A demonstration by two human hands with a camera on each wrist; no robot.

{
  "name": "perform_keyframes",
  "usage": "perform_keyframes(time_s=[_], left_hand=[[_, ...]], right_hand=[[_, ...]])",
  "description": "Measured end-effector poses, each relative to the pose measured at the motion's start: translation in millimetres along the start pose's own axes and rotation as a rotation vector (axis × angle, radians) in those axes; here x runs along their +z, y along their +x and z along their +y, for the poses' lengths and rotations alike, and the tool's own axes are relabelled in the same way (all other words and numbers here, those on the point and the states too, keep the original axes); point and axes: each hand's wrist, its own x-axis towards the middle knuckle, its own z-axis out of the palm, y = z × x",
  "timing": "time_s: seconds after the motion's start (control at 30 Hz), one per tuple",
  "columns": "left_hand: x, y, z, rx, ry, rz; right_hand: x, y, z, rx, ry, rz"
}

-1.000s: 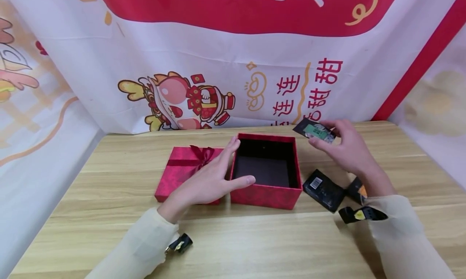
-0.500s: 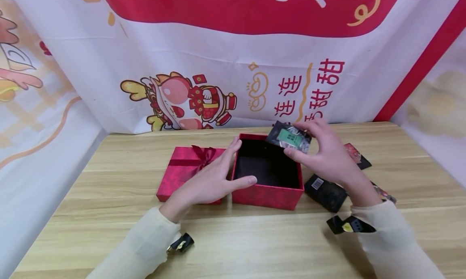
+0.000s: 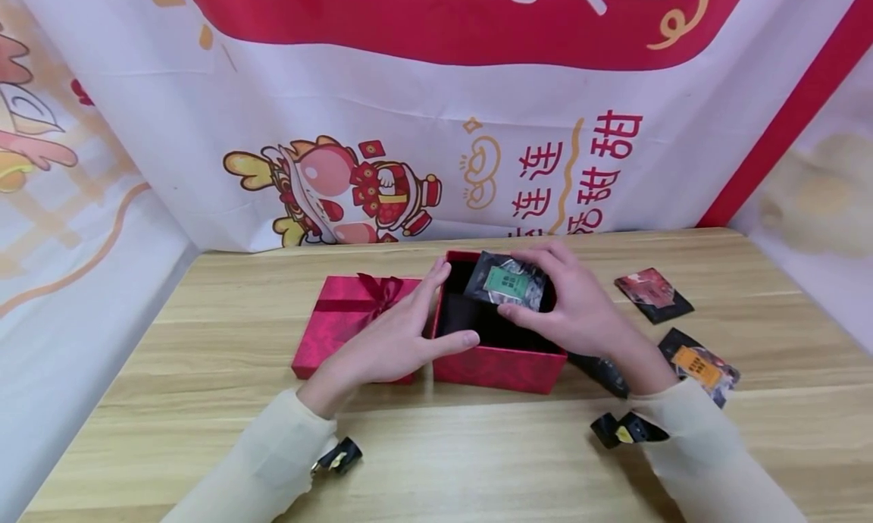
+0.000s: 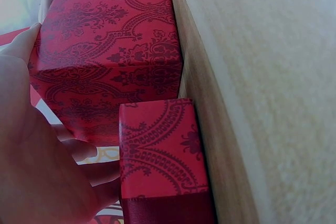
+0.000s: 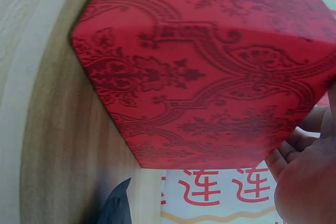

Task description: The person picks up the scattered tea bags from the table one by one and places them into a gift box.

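Note:
A red patterned box (image 3: 501,371) with a black interior stands uncovered in the middle of the table. My right hand (image 3: 583,307) pinches a flat black packet with a green label (image 3: 508,282) between thumb and fingers, over the box's opening. My left hand (image 3: 395,337) is at the box's left side, fingers extended along the wall and thumb near the front rim. In the left wrist view, the thumb meets the box's edge. Left of the box lies its red lid (image 3: 327,330) with a dark red bow (image 3: 380,295), partly behind my left hand.
To the right lie a black packet with a red print (image 3: 655,292) and one with an orange label (image 3: 699,365). Another black packet (image 3: 603,373) is partly hidden under my right wrist. Behind the wooden table (image 3: 470,462) hangs a printed cloth (image 3: 382,91).
My right hand has carried the green-labelled packet leftward and lower, from right of the box to over its opening. Packets on the right have come into view. My left hand stays put.

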Motion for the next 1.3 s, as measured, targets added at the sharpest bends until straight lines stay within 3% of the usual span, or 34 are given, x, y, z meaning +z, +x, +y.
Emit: perform_keyframes(time_s=[0.23,0.93,1.3], left_hand=[[0.4,-0.2,-0.2,-0.005,0.007,-0.001],[0.9,1.8,-1.6,0.002,0.011,-0.006],[0.4,1.2,-1.5,-0.002,0.014,-0.008]], right_hand=[[2.9,0.2,-2.0,0.009,-0.068,-0.064],[5.5,4.3,-5.1,-0.069,-0.250,-0.180],[7.4,5.8,-7.5,-0.095,-0.329,-0.204]])
